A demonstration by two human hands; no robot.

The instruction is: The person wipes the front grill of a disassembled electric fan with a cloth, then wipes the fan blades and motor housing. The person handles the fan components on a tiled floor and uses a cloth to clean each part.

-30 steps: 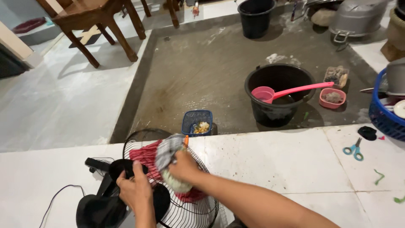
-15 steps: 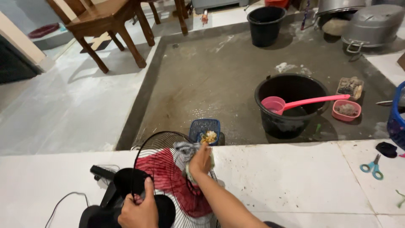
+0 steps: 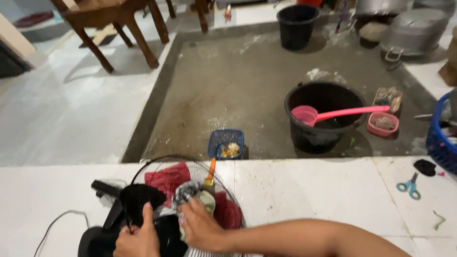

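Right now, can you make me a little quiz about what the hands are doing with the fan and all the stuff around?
1. True or false: the right hand presses a rag on the wire fan guard.
2. What lies across the big black bucket? A) pink dipper B) scissors C) brush
3. What colour is the cloth under the guard?

Key: 1 true. 2 A, the pink dipper. 3 red. The left hand grips the guard's rim by the black fan body; the scissors lie on the white tiles.
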